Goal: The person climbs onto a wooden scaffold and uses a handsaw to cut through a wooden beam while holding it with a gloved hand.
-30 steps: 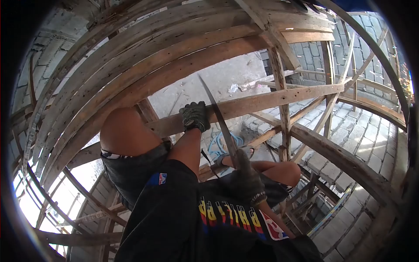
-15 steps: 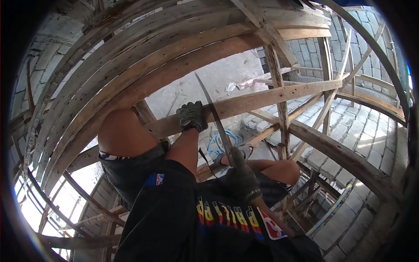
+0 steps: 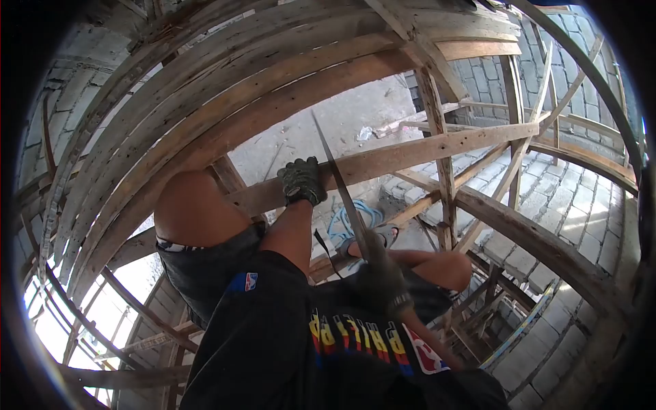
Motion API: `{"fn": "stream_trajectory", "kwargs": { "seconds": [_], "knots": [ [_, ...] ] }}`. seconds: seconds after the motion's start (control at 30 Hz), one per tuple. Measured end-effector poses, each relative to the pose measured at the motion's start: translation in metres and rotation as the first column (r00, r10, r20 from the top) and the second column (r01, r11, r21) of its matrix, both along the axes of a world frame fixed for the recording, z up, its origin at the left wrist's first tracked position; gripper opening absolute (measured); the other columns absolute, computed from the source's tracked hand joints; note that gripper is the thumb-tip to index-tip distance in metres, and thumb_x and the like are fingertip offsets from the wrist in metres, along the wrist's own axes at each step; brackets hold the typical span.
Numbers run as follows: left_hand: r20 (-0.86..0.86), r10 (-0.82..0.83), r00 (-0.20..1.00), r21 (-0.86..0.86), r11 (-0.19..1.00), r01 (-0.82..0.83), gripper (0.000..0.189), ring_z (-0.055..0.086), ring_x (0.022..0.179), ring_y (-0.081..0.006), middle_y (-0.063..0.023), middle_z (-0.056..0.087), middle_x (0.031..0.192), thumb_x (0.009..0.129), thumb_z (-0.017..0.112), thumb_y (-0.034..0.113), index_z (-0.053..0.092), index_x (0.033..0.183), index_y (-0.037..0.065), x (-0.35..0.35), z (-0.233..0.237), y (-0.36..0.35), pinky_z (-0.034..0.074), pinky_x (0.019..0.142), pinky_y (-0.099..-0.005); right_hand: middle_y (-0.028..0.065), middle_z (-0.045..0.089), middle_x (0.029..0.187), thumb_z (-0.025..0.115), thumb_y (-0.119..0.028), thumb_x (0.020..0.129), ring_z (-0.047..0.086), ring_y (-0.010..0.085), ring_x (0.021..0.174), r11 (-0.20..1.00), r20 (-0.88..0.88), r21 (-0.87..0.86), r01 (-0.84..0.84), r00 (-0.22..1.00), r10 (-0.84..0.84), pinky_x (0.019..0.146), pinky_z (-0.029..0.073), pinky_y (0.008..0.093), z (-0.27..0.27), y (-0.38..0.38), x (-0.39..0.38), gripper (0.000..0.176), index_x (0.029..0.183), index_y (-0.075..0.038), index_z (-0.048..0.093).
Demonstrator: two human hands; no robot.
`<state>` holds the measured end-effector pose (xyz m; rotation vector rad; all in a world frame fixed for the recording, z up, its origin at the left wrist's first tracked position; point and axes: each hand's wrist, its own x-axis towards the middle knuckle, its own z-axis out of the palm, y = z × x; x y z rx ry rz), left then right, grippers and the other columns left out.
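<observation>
A long wooden board runs across in front of me. My left hand, in a dark camouflage glove, is wrapped over this board, just left of the saw. The handsaw crosses the board, its narrow tip pointing up and away over the grey floor. My right hand, gloved too and slightly blurred, is closed round the near end of the saw close to my body. The handle is hidden within the glove.
Weathered planks lie side by side at the upper left. Timber posts and a beam stand at the right before a block wall. Below are a blue hose, my sandalled foot and a concrete floor.
The saw and my right hand have shifted slightly down and to the right, towards my body. My left hand stays on the board. The view has moved a little.
</observation>
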<state>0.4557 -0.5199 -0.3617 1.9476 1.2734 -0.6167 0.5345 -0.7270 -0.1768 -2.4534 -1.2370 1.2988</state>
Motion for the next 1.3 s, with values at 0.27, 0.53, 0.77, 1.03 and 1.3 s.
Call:
{"fn": "stream_trajectory", "kwargs": {
  "seconds": [0.27, 0.53, 0.77, 1.03, 1.3],
  "knots": [
    [0.001, 0.011, 1.000, -0.001, 1.000, -0.011, 0.073, 0.064, 0.121, -0.0367, -0.0157, 0.067, 0.124, 0.065, 0.092, 0.037, 0.063, 0.128, 0.014, -0.003, 0.004, 0.003, 0.049, 0.102, -0.0540, 0.0303, 0.058, 0.139, 0.053, -0.006, 0.088, 0.064, 0.0516, 0.111, 0.999, -0.028, 0.012, 0.033, 0.999, -0.033, 0.092, 0.052, 0.0581, -0.071, 0.077, 0.016, 0.074, 0.159, -0.008, 0.033],
    [0.003, 0.020, 1.000, 0.030, 0.999, -0.020, 0.073, 0.065, 0.120, -0.0364, -0.0164, 0.069, 0.122, 0.064, 0.092, 0.035, 0.063, 0.128, 0.015, -0.005, 0.000, 0.000, 0.051, 0.100, -0.0533, 0.0286, 0.066, 0.124, 0.054, -0.010, 0.092, 0.067, 0.0485, 0.104, 1.000, 0.026, 0.021, -0.022, 0.999, 0.022, 0.089, 0.054, 0.0555, -0.040, 0.041, 0.005, 0.070, 0.159, -0.012, 0.034],
    [0.007, -0.020, 1.000, 0.006, 1.000, 0.020, 0.074, 0.065, 0.121, -0.0356, -0.0154, 0.069, 0.123, 0.064, 0.092, 0.035, 0.063, 0.129, 0.014, 0.000, 0.003, 0.012, 0.050, 0.100, -0.0530, 0.0289, 0.068, 0.121, 0.055, -0.011, 0.090, 0.068, 0.0490, 0.104, 0.995, 0.077, -0.101, -0.005, 0.997, 0.013, 0.087, 0.054, 0.0578, -0.034, 0.059, 0.005, 0.071, 0.158, -0.013, 0.034],
    [-0.033, 0.005, 0.999, 0.036, 0.999, -0.004, 0.075, 0.065, 0.121, -0.0356, -0.0145, 0.069, 0.121, 0.063, 0.092, 0.037, 0.062, 0.128, 0.013, 0.001, 0.001, -0.001, 0.051, 0.100, -0.0537, 0.0318, 0.067, 0.114, 0.053, -0.009, 0.092, 0.067, 0.0504, 0.100, 0.999, 0.016, -0.011, 0.031, 0.999, -0.031, 0.086, 0.053, 0.0579, -0.046, 0.055, 0.005, 0.071, 0.159, -0.016, 0.033],
    [-0.011, -0.025, 1.000, 0.029, 0.999, 0.025, 0.076, 0.066, 0.120, -0.0357, -0.0160, 0.069, 0.124, 0.064, 0.093, 0.037, 0.062, 0.128, 0.013, 0.000, 0.005, -0.005, 0.052, 0.101, -0.0516, 0.0334, 0.068, 0.106, 0.053, -0.007, 0.092, 0.067, 0.0511, 0.099, 0.998, 0.010, 0.040, 0.041, 0.999, -0.041, 0.085, 0.053, 0.0581, 0.005, 0.015, -0.001, 0.068, 0.157, -0.014, 0.034]
  ]
}}
